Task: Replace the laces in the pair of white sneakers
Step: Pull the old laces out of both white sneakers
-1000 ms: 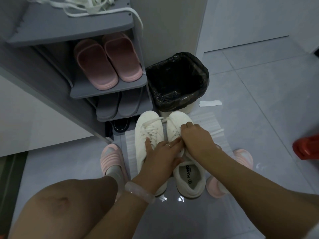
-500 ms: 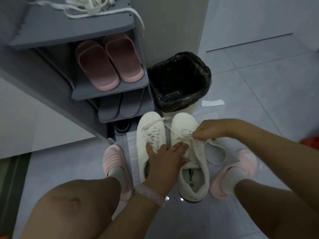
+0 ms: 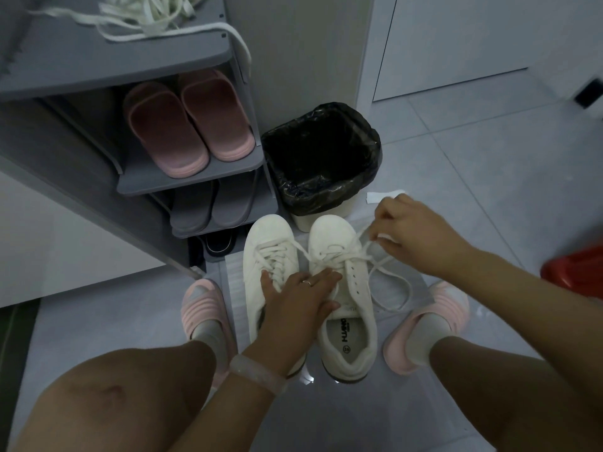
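The right sneaker lies heel toward the person, long axis pointing away. The right hand pinches its lace up and to the right of the eyelets. The left hand presses flat, fingers straight, across both sneakers' tongues; the left sneaker remains laced. Both stand on a grey tiled floor between shoe rack and lined bin. Spare laces lie on the rack top.

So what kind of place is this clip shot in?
Most likely a home entryway: a grey shoe rack holding pink slippers, a lined trash bin beside it, and a pale tiled floor.
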Available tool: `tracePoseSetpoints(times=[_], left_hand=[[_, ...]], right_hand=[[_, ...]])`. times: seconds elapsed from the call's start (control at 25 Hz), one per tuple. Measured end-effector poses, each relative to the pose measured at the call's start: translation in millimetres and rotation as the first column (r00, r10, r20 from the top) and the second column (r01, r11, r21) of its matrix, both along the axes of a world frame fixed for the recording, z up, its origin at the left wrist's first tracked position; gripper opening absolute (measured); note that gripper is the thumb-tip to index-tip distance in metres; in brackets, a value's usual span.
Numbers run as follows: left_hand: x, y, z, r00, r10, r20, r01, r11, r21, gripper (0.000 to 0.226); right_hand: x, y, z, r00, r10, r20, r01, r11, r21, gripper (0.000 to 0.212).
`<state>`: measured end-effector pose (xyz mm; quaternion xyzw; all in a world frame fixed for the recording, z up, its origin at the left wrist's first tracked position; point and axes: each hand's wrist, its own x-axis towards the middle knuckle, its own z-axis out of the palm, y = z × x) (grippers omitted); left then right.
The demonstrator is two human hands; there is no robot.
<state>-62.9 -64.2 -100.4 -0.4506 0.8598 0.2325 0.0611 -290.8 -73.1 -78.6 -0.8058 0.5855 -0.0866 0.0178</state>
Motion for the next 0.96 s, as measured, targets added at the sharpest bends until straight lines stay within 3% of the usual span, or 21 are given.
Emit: tracePoseSetpoints(times=[0.04,0.16,0.28,0.44,0.6,0.68,0.72,0.8,0.84,0.88,0.96], left_hand=[[1,-1,1,1.0,-0.001,-0.013,0.001,1.0,-0.001,0.049],[2,1,5,0.997,-0.024,-0.08,0.016,0.994,-0.106,0.05],[6,2,-1,0.996,-0.044,-0.076,0.03,0.984,-0.173,0.041],[2,0,7,0.998,-0.034,-0.048,0.03,0.996,-0.083,0.061],[1,0,8,1.0,-0.009,-0.002,0.009,1.0,-0.015,0.049],[3,1,8,0.998,0.02,-0.066,-0.021,1.0,-0.02,0.051],[4,1,10,0.996,0.036,-0.079,-0.036,0.999,-0.008,0.051],[5,1,12,0.998,0.034,-0.044,-0.034,0.999,0.011,0.045],[5,1,13,0.999,0.029,-0.022,-0.029,0.999,0.022,0.044],[4,1,15,1.0,0.024,-0.015,-0.024,0.999,0.026,0.045],[3,1,16,1.0,0.022,-0.017,-0.022,0.999,0.033,0.045]], right_hand=[[3,-1,-4,0.998,0.05,-0.031,-0.05,0.999,-0.003,0.024],[12,-4,-17,0.997,-0.02,-0.081,0.031,0.991,0.131,0.02],[27,-7,-18,0.992,-0.015,-0.123,0.032,0.989,0.143,0.021],[27,-9,-15,0.988,-0.01,-0.155,0.064,0.934,0.351,0.029],[28,-4,-13,0.98,0.052,-0.194,0.026,0.923,0.384,0.026],[18,-13,-2,0.987,-0.125,-0.1,0.141,0.974,0.176,0.02],[2,-18,7,0.938,-0.346,0.016,0.345,0.938,0.038,0.016],[-32,-17,23,0.718,-0.649,0.251,0.679,0.732,-0.051,0.015],[-43,-13,24,0.654,-0.711,0.257,0.735,0.678,0.005,0.02],[-48,-8,20,0.683,-0.712,0.163,0.709,0.7,0.086,0.029],[-36,1,9,0.87,-0.493,-0.023,0.484,0.843,0.233,0.046]])
